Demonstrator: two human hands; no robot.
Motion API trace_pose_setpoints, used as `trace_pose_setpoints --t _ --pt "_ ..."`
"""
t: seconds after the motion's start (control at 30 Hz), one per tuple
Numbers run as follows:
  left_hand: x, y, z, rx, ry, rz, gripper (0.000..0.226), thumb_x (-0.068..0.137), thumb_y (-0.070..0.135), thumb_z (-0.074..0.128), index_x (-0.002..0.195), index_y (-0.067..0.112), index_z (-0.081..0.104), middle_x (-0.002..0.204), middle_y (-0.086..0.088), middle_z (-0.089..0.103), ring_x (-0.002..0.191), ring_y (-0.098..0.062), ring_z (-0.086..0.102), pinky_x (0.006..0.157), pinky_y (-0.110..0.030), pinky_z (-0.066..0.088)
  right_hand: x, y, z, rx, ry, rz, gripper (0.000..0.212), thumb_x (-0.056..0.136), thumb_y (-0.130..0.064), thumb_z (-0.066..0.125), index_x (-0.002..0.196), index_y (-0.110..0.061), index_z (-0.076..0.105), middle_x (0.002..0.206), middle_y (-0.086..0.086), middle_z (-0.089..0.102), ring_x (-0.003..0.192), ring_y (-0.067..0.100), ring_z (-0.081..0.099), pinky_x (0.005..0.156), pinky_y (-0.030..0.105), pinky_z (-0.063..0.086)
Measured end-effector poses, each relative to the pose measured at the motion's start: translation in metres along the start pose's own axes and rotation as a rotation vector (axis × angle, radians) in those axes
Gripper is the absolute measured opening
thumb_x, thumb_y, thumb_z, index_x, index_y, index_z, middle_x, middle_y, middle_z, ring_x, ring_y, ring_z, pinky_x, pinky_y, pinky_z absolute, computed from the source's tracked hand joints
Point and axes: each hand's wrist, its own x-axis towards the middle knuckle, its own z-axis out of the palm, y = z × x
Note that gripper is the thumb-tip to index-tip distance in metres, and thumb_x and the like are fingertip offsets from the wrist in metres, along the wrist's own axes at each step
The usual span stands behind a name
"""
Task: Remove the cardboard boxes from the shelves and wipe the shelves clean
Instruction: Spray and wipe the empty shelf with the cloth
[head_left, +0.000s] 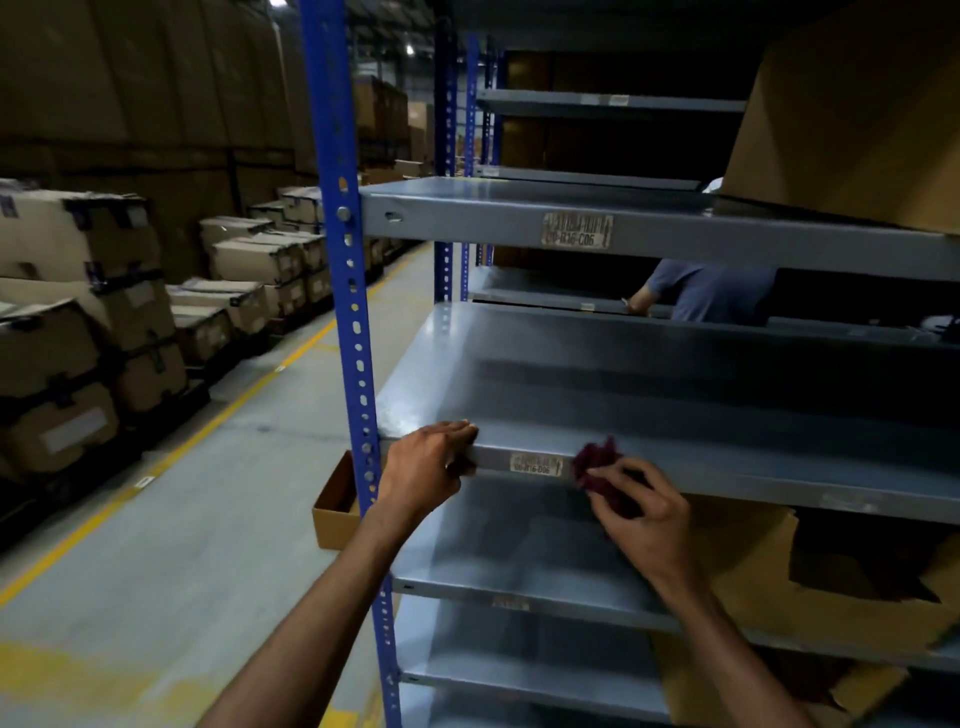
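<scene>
Head view: the front lip of the grey shelf (675, 415) is gripped by the left hand (426, 465), while a dark red cloth (597, 460), soft and light, is pinched at the lip by the right hand (641, 512); bunching it in the fingers (610, 475) seems best.

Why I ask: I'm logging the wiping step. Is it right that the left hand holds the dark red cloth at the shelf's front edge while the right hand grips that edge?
Not quite: the hands are swapped. In the head view, the right hand holds the dark red cloth at the shelf's front edge, while the left hand grips that edge.
</scene>
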Motion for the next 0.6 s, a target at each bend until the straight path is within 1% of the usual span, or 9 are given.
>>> trace_pose_setpoints --t 0.07,0.13,0.17,0.23,0.33,0.4,0.43,0.5,0.6 --pt "0.003 -0.002 -0.009 -0.056 -0.054 -0.029 0.053 0.075 0.028 0.077 0.127 0.037 0.067 0.128 0.020 0.065 0.114 -0.010 0.064 0.086 -0.028 0.056 0.006 -0.033 0.032 0.092 -0.059 -0.126 0.034 0.069 0.002 0.084 0.099 -0.011 0.077 0.107 0.001 0.063 0.099 0.007 0.058 0.094 0.015 0.045" --pt "0.004 -0.009 -0.018 -0.111 -0.107 -0.062 0.052 0.075 0.018 0.069 0.124 0.037 0.068 0.121 0.020 0.069 0.111 -0.009 0.065 0.087 -0.028 0.056 0.018 -0.061 0.063 0.123 -0.152 -0.242 0.031 0.072 0.000 0.080 0.101 -0.011 0.075 0.109 0.002 0.062 0.098 0.018 0.060 0.090 0.027 0.051" --pt "0.003 -0.013 -0.021 -0.111 -0.099 -0.092 0.053 0.073 0.013 0.065 0.121 0.035 0.070 0.115 0.017 0.072 0.107 -0.011 0.067 0.085 -0.030 0.057 0.024 -0.073 0.076 0.097 -0.189 -0.277 0.030 0.073 -0.002 0.079 0.102 -0.011 0.075 0.109 0.003 0.062 0.098 0.020 0.060 0.086 0.032 0.053" --pt "0.000 -0.021 -0.024 -0.081 0.004 -0.168 0.050 0.071 0.010 0.064 0.116 0.031 0.073 0.106 0.008 0.075 0.100 -0.019 0.069 0.081 -0.034 0.057 0.033 -0.091 0.100 0.047 -0.234 -0.322 0.028 0.073 -0.002 0.079 0.100 -0.010 0.075 0.108 0.005 0.064 0.097 0.021 0.059 0.081 0.037 0.057" --pt "-0.007 -0.032 -0.025 -0.024 0.096 -0.209 0.040 0.074 0.007 0.064 0.108 0.023 0.075 0.103 0.001 0.076 0.098 -0.025 0.069 0.080 -0.034 0.056 0.039 -0.114 0.126 0.042 -0.313 -0.380 0.025 0.074 0.000 0.074 0.097 -0.009 0.073 0.107 0.005 0.064 0.097 0.022 0.058 0.080 0.039 0.055" --pt "-0.012 -0.034 -0.027 0.085 0.025 -0.159 0.034 0.072 0.004 0.063 0.099 0.023 0.073 0.100 0.004 0.073 0.097 -0.024 0.067 0.072 -0.032 0.056 0.038 -0.118 0.131 0.060 -0.350 -0.387 0.028 0.074 0.001 0.072 0.100 -0.010 0.072 0.108 0.004 0.063 0.097 0.022 0.058 0.082 0.037 0.054" --pt "-0.014 -0.036 -0.027 0.146 -0.006 -0.116 0.037 0.071 0.003 0.065 0.101 0.024 0.072 0.103 0.006 0.072 0.099 -0.022 0.067 0.068 -0.032 0.056 0.036 -0.115 0.130 0.071 -0.340 -0.383 0.031 0.074 0.002 0.072 0.102 -0.011 0.073 0.109 0.003 0.064 0.099 0.020 0.058 0.083 0.034 0.054" --pt "-0.019 -0.042 -0.026 0.229 -0.015 -0.024 0.053 0.067 -0.002 0.070 0.113 0.023 0.072 0.114 0.004 0.072 0.105 -0.021 0.068 0.065 -0.034 0.060 0.029 -0.098 0.119 0.086 -0.305 -0.346 0.034 0.077 -0.001 0.076 0.109 -0.012 0.074 0.112 0.002 0.064 0.101 0.018 0.058 0.085 0.029 0.054" --pt "-0.021 -0.051 -0.023 0.262 -0.018 0.006 0.065 0.065 -0.005 0.079 0.123 0.022 0.070 0.121 0.002 0.071 0.108 -0.019 0.068 0.069 -0.036 0.063 0.022 -0.073 0.105 0.063 -0.275 -0.335 0.036 0.077 -0.007 0.081 0.113 -0.013 0.074 0.113 0.001 0.064 0.103 0.015 0.058 0.089 0.028 0.055"
